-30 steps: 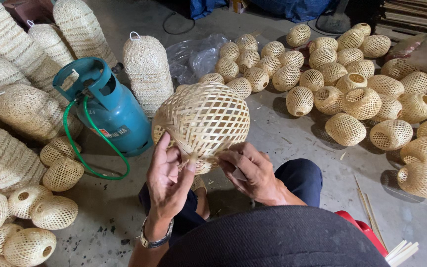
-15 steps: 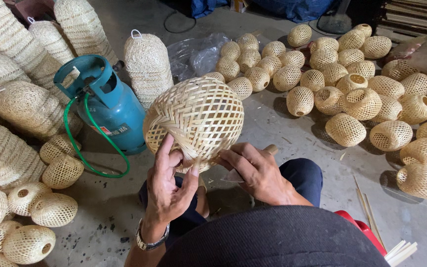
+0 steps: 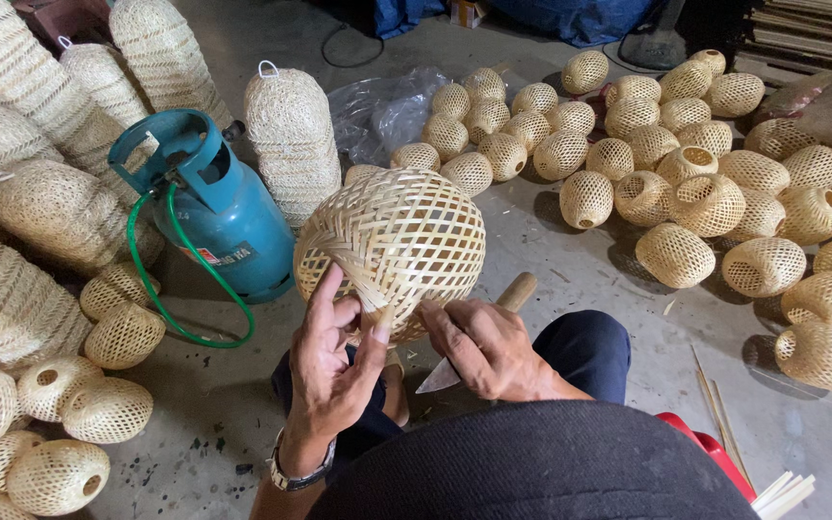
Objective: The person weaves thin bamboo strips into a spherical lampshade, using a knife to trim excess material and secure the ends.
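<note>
Woven bamboo ball (image 3: 392,252) sits just above both hands, left hand (image 3: 334,361) pinching its bottom edge, right hand (image 3: 483,347) closed on a knife (image 3: 440,376) right beside it.

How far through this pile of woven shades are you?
Done: many woven bamboo shades lie grouped on the floor. In hand: left hand steadies one shade; right hand holds a knife at its rim. How many remain cannot be told.
</note>
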